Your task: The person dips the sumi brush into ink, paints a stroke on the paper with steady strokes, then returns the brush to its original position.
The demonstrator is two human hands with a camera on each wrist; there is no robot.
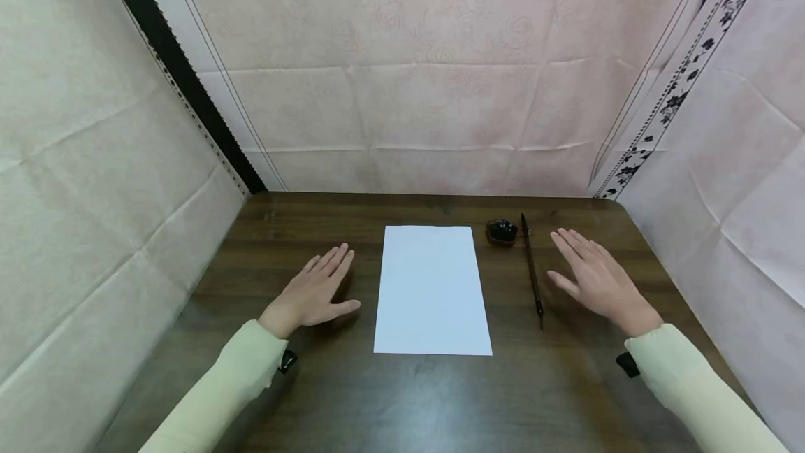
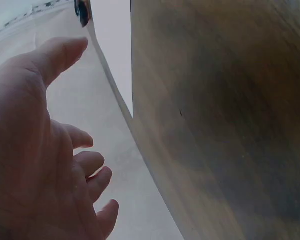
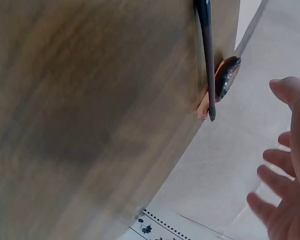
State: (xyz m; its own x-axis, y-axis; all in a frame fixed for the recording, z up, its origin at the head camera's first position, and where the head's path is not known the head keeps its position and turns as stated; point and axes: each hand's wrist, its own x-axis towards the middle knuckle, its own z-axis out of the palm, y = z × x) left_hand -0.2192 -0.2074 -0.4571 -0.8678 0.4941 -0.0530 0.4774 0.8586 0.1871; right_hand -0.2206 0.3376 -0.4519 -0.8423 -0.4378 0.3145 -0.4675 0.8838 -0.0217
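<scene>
Head view: pen (image 1: 531, 268) runs near to far; its thin tip (image 1: 540, 314) points nearward.

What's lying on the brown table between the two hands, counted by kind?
White sheet: 1
Dark pen-like stick: 1
Glossy black rounded object: 1
Total: 3

We see a brown, wood-grained table (image 1: 428, 404) with a soft sheen. On it lie a plain white sheet (image 1: 432, 292), a slim dark pen (image 1: 532, 271) to its right, and, between their far ends, a glossy black rounded object (image 1: 502, 231).
</scene>
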